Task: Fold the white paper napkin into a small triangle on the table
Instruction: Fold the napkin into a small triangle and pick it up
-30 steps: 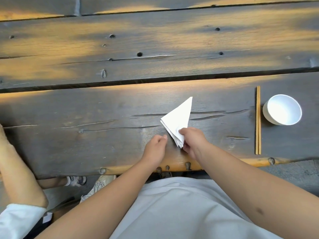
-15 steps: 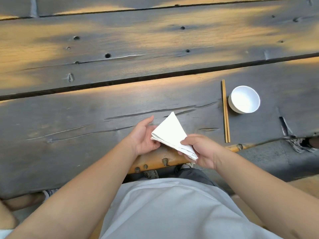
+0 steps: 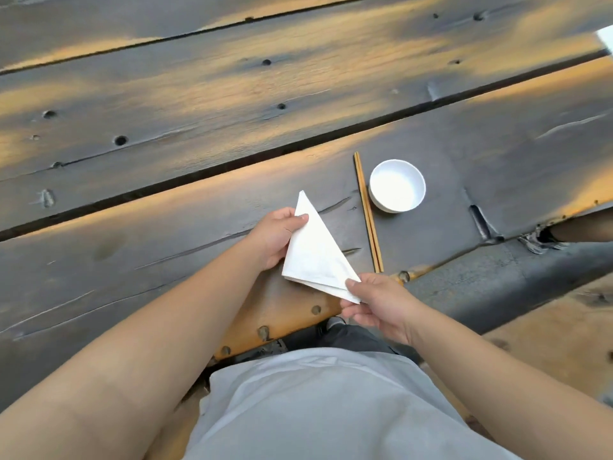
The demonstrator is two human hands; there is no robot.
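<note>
The white paper napkin is folded into a triangle with its long point toward the far side, held just above the near edge of the dark wooden table. My left hand grips its left edge, thumb on top near the upper part. My right hand pinches the lower right corner between thumb and fingers. Layered edges show along the bottom of the napkin.
A pair of wooden chopsticks lies to the right of the napkin, with a small white bowl beside them. A gap runs between the planks. Someone's shoe shows under the table edge at the right.
The napkin has been lifted and turned from lying near the edge to being held in both hands. My left hand went from beside it to gripping its left edge. The camera view shifted left.
</note>
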